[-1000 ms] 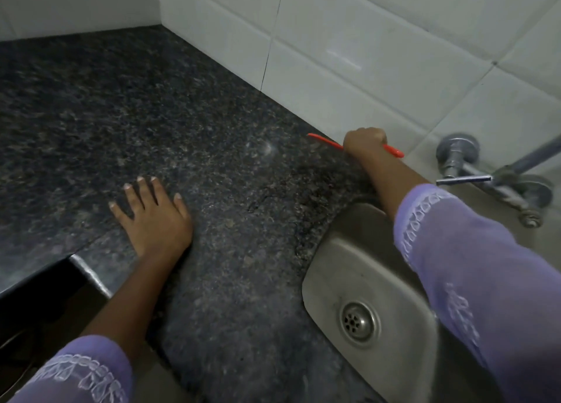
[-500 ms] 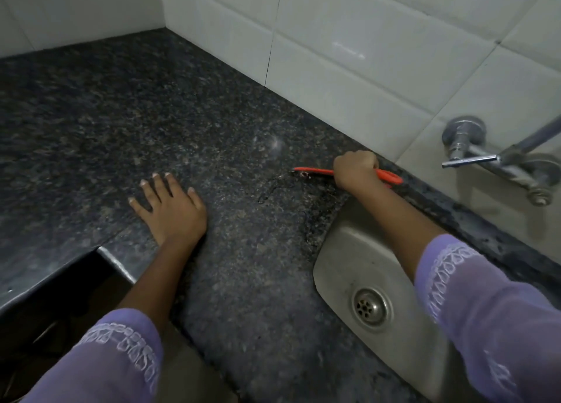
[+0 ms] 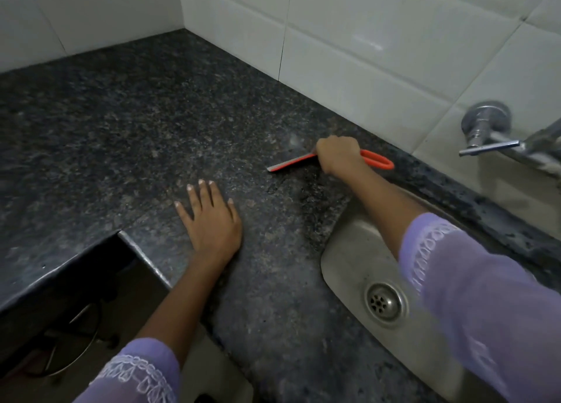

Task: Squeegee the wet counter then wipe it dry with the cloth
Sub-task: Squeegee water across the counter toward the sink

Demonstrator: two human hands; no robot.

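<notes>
A dark speckled granite counter [image 3: 127, 135] fills most of the view. My right hand [image 3: 337, 153] is closed around an orange squeegee [image 3: 291, 163], whose blade rests on the counter just left of the hand and whose looped handle sticks out to the right. A darker wet streak [image 3: 312, 187] runs from below the blade towards the sink. My left hand [image 3: 209, 220] lies flat on the counter with fingers spread, holding nothing. No cloth is in view.
A steel sink [image 3: 358, 251] with a drain [image 3: 385, 302] sits at the lower right under my right forearm. A chrome tap [image 3: 488, 132] projects from the white tiled wall [image 3: 364, 47]. The counter's front edge steps in at a dark opening [image 3: 60, 311] at the lower left.
My right hand has drawn the squeegee away from the wall and swung the blade leftwards over the counter. My left hand stays flat in place.
</notes>
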